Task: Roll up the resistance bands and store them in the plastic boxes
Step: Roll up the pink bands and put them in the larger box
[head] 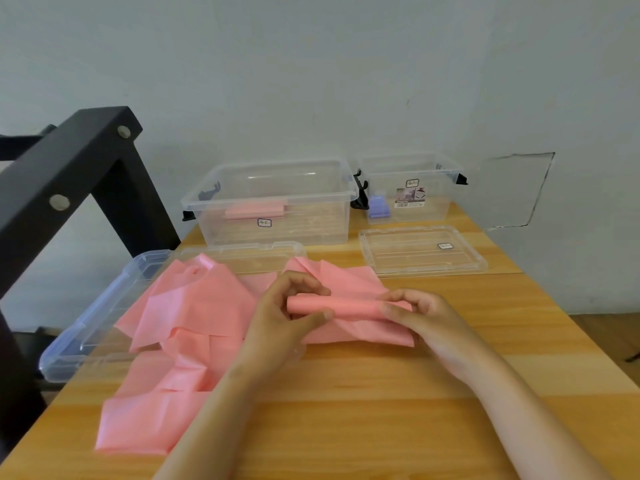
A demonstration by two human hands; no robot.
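Two hands of ours grip the rolled end of the thin pink rubber resistance band [207, 306], left hand [282, 311] and right hand [417, 315] pinching either end, its loose length crumpled on the light wooden table [381, 427]. Beyond, the large clear plastic box [277, 233] holds a pink roll [254, 212].

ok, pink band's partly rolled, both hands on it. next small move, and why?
Probably roll one more turn. The left hand and right hand pinch the ends of a thin roll, while most of the pink band lies unrolled and creased across the table. Too early to store it.
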